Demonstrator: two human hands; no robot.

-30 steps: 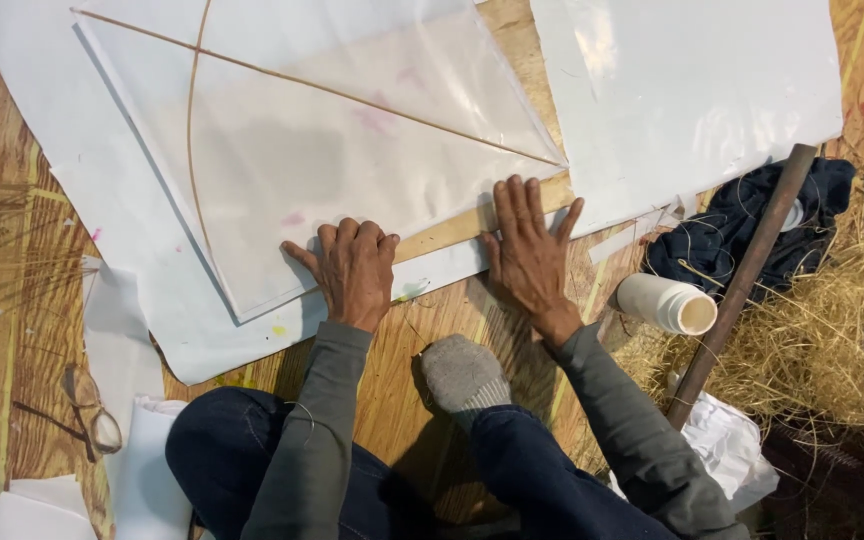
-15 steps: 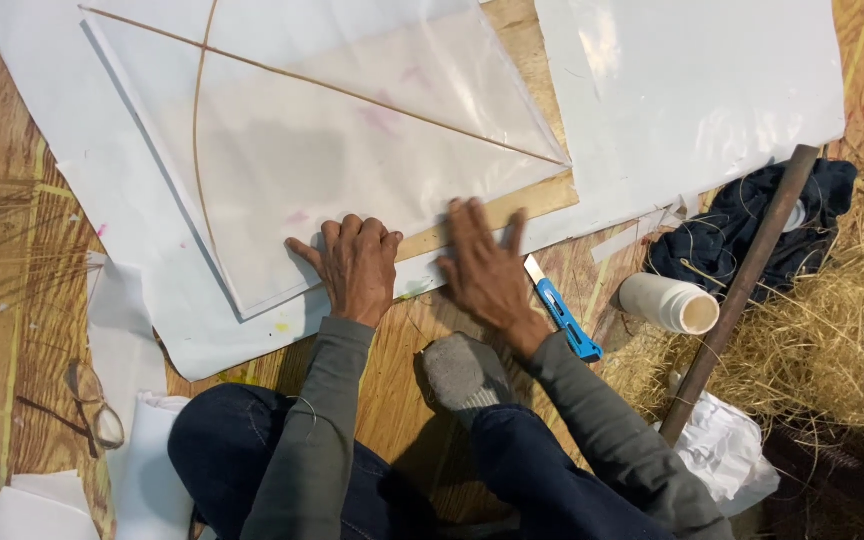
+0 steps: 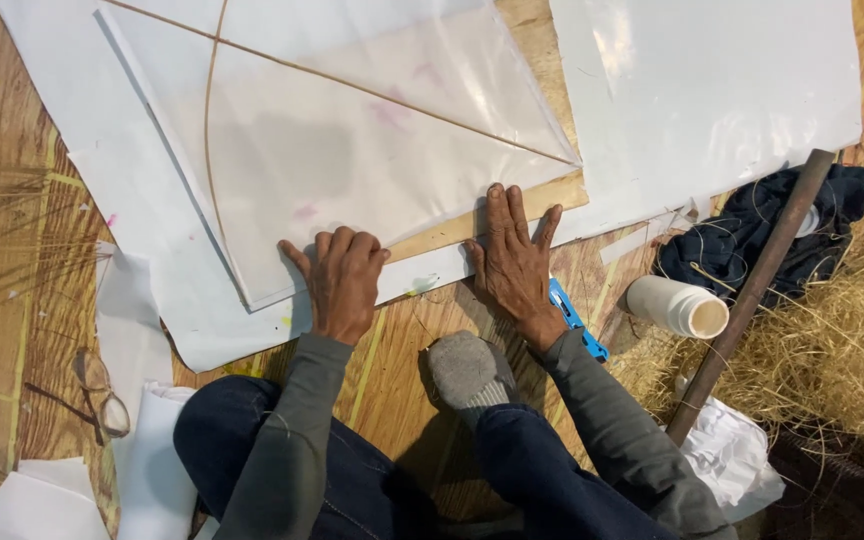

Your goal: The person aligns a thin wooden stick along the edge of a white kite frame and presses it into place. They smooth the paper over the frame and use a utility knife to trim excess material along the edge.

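Observation:
A translucent white kite sheet (image 3: 352, 160) with thin bamboo sticks, one straight and one bowed, lies on white paper (image 3: 162, 240) on the wooden floor. My left hand (image 3: 340, 280) presses flat with curled fingers on the kite's lower edge. My right hand (image 3: 515, 255) lies flat, fingers spread, on the same folded edge over a wooden board (image 3: 472, 225). A blue utility knife (image 3: 577, 320) lies on the floor just under my right wrist.
A white plastic bottle (image 3: 677, 305) lies on its side by a long brown pole (image 3: 752, 290), dark cloth (image 3: 752, 235) and straw (image 3: 842, 340) at right. Another white sheet (image 3: 712, 100) lies upper right. Eyeglasses (image 3: 97, 395) rest at left. My socked foot (image 3: 467, 370) is between my arms.
My right hand slid left along the kite's edge, then spread flat; the blue knife became visible beside it. My left hand stayed in place.

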